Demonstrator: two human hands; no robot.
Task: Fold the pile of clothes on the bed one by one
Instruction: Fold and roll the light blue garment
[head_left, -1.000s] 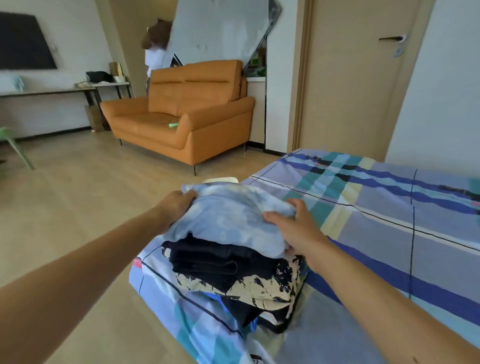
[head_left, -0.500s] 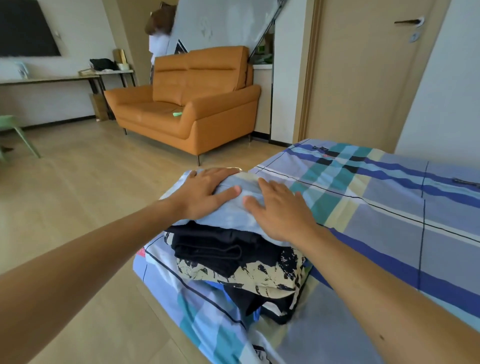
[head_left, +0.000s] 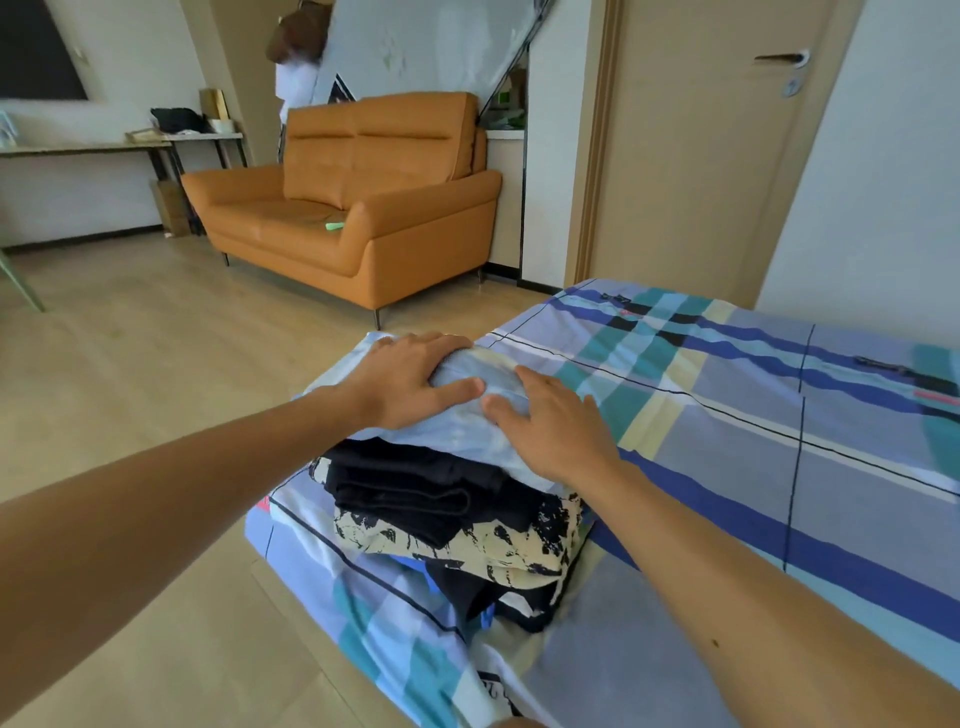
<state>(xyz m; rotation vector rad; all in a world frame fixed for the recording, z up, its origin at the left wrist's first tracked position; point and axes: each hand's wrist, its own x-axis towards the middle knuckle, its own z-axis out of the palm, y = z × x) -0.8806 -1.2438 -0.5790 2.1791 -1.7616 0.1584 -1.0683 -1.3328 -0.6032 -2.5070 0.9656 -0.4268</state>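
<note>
At the near corner of the bed, whose sheet is checked in blue, teal and cream (head_left: 727, 467), a stack of folded clothes is shown by the head view. The top piece, a pale blue folded garment (head_left: 449, 431), is pressed flat by the left hand (head_left: 410, 382) and the right hand (head_left: 558, 434); the fingers are laid out straight and nothing is grasped. Beneath it, a black folded garment (head_left: 415, 483) and a cream garment printed in black (head_left: 493, 543) are stacked. The cloth is judged light, limp and easily rumpled. It would best be taken by its folded edges and supported from below.
</note>
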